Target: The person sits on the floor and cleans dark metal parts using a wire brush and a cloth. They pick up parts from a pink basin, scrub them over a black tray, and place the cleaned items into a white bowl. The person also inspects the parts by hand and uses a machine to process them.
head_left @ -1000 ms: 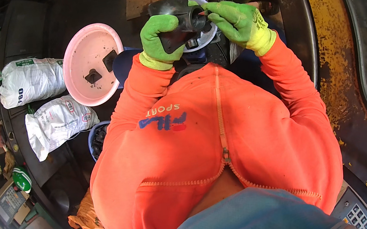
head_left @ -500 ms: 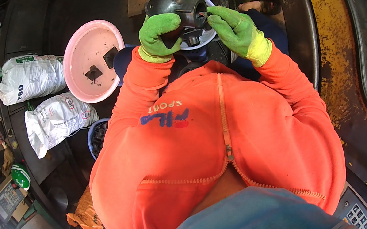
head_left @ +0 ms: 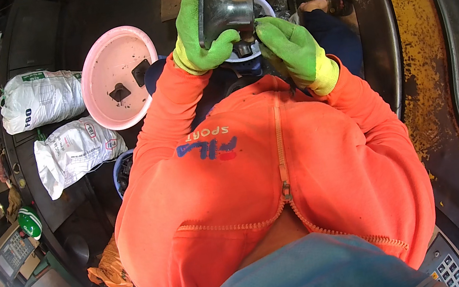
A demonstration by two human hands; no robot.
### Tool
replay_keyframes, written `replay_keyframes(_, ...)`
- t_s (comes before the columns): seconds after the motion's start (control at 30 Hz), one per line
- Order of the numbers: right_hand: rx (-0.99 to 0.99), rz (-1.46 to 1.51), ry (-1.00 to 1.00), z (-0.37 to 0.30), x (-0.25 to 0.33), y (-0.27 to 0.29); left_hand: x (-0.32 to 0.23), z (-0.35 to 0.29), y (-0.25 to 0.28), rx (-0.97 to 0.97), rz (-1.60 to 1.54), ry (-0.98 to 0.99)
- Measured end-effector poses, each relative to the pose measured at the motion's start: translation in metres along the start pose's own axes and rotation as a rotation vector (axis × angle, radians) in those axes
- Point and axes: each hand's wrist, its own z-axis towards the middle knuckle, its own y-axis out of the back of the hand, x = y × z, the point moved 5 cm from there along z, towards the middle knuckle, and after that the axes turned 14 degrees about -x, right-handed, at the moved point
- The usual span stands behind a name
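Black flared part (head_left: pixel 225 14), funnel-shaped and matte, sits in your left hand (head_left: pixel 201 26): the green-gloved fingers wrap its wide end and the thumb closes over the body, a firm grip with the narrow neck pointing toward your other hand. Your right hand (head_left: pixel 290 51) is just beside it, fingertips pinched together at the neck end; whether they grip some small piece there or only press on the part, I cannot tell, because the glove hides the contact.

It looks like moulded rubber or hard plastic, so judge it light and fairly stiff, with some give at the thin flared lip. Keep your hold on the thicker body behind the flare, not on the rim, which would likely bend under a squeeze. The coated gloves should grip well, though dust or grease on the surface could let it turn in your palm.

Directly beneath both hands is a white bowl (head_left: pixel 262 23), mostly covered by them. Out to the left of your left hand lies a pink basin (head_left: pixel 110 102) holding two dark small pieces (head_left: pixel 131 81). Farther left again, two white sacks (head_left: pixel 57 124) lie on the dark floor (head_left: pixel 49 46).
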Motion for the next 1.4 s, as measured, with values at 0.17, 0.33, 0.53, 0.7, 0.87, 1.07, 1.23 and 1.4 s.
replay_keyframes(0.17, 0.078, 0.019, -0.049, -0.004, 0.004, -0.009, 0.000, -0.005, 0.003, -0.019, 0.146, -0.253)
replay_keyframes(0.33, 0.348, 0.489, -0.411, -0.012, 0.012, -0.017, -0.008, -0.008, 0.002, -0.009, 0.425, -0.365)
replay_keyframes(0.53, 0.474, 1.047, -0.135, 0.035, 0.048, 0.016, 0.051, -0.045, 0.034, -0.548, -0.667, 0.600)
replay_keyframes(0.7, 0.236, 0.802, -0.278, 0.075, -0.026, 0.050, 0.028, -0.067, 0.109, -0.452, 0.710, 0.150)
replay_keyframes(0.87, 0.213, 0.655, -0.437, 0.103, -0.086, 0.088, -0.049, -0.108, 0.192, -0.611, 1.146, -0.045)
replay_keyframes(1.07, 0.077, 0.282, -0.477, 0.131, -0.128, 0.158, -0.077, -0.323, 0.298, -1.720, 0.709, 0.628)
replay_keyframes(1.23, -0.053, 0.146, -0.609, 0.151, -0.167, 0.198, -0.060, -0.557, 0.279, -1.448, 1.303, 1.559)
replay_keyframes(1.4, 0.417, 0.189, -0.847, 0.151, -0.170, 0.180, -0.060, -0.678, 0.260, -1.239, 1.396, 1.966)
